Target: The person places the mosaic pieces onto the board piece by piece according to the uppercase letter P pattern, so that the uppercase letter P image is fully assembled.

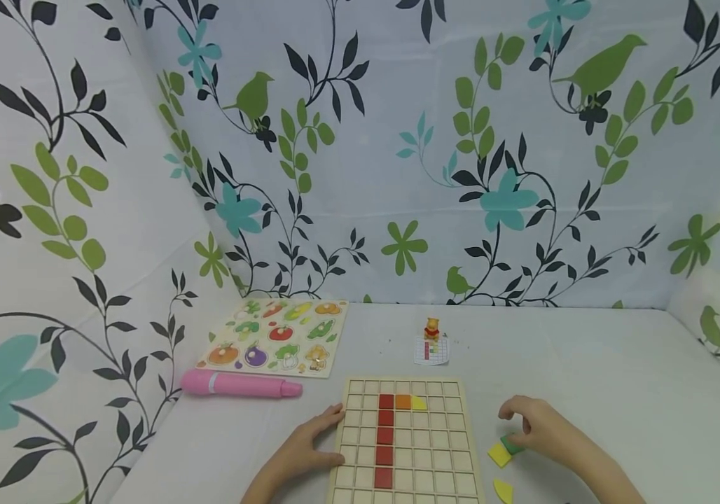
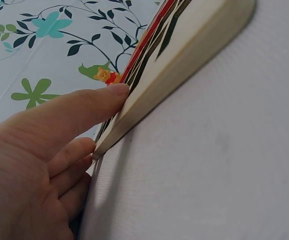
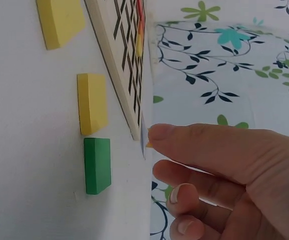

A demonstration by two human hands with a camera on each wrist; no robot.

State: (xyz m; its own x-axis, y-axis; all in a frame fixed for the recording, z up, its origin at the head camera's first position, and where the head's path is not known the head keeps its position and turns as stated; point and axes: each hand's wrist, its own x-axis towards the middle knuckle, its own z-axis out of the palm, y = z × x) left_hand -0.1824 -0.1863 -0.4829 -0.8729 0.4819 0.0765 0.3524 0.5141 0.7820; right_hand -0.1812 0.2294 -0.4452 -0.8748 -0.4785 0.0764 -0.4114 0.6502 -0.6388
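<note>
In the head view a wooden grid board (image 1: 426, 439) bears a column of red square tiles (image 1: 384, 435), an orange tile (image 1: 403, 402) and a yellow rounded tile (image 1: 419, 402). My left hand (image 1: 300, 448) rests against the board's left edge, thumb and fingers spread; the left wrist view shows the thumb (image 2: 92, 107) touching the rim. Right of the board, my right hand (image 1: 545, 428) hovers by a green block (image 3: 98, 166), its fingers loosely bent with nothing between them. Beside the green block lies a yellow block (image 3: 92, 104), and another yellow piece (image 1: 503, 491) with a curved side sits nearer.
A small bear figurine (image 1: 432, 329) stands at a paper card (image 1: 431, 352) with a coloured grid, behind the board. To the left lie a vegetable picture board (image 1: 281, 333) and a thick pink pen-shaped object (image 1: 240, 384). Patterned cloth (image 1: 360, 210) encloses the white table.
</note>
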